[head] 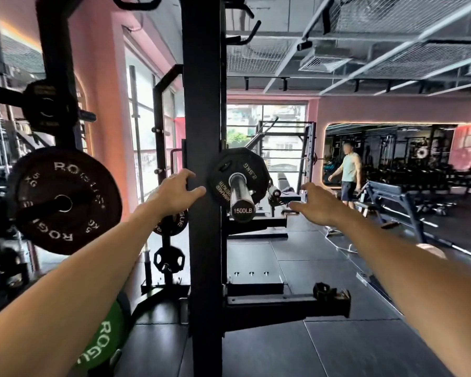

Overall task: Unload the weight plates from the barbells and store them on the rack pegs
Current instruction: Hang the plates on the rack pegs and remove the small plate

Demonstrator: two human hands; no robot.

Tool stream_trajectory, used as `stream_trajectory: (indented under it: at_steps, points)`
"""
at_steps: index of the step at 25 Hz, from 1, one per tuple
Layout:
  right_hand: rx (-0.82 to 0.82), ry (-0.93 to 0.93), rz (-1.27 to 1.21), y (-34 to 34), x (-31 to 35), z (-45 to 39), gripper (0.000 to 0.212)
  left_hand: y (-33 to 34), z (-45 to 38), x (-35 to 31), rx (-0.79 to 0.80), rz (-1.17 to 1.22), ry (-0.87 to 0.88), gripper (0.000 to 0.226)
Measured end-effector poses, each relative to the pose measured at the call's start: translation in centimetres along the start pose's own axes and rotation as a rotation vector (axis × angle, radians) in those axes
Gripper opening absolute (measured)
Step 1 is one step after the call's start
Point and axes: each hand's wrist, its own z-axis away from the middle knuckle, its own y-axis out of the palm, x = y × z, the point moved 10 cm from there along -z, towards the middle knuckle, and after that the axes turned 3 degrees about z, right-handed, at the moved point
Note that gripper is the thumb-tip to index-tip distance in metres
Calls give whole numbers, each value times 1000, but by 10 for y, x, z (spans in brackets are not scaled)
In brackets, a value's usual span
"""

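A small black 2.5 kg plate sits on the chrome barbell sleeve, whose end cap reads 1500LB, just right of the black rack upright. My left hand reaches forward with spread fingers at the upright's left edge, level with the plate and holding nothing. My right hand is stretched out open to the right of the sleeve, apart from the plate. A black 5 kg Rogue plate hangs on a rack peg at the left. Another small plate hangs on a higher peg.
A green Rogue plate shows low down under my left arm. More small plates hang on a rack behind the upright. A person stands at the right near benches and dumbbells. A rack foot juts out over the dark floor.
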Motion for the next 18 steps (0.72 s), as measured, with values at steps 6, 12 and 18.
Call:
stream_trajectory:
  at_steps: [6, 12, 18]
  points:
    - [34, 25, -34, 61, -3, -106, 57, 56, -111, 37, 1, -35, -30, 56]
    - [-4, 5, -136, 110, 4, -198, 65, 92, -197, 34, -86, -102, 65, 55]
    - [-80, -2, -168, 139, 19, -242, 71, 116, -238, 11, -92, -378, 192, 37]
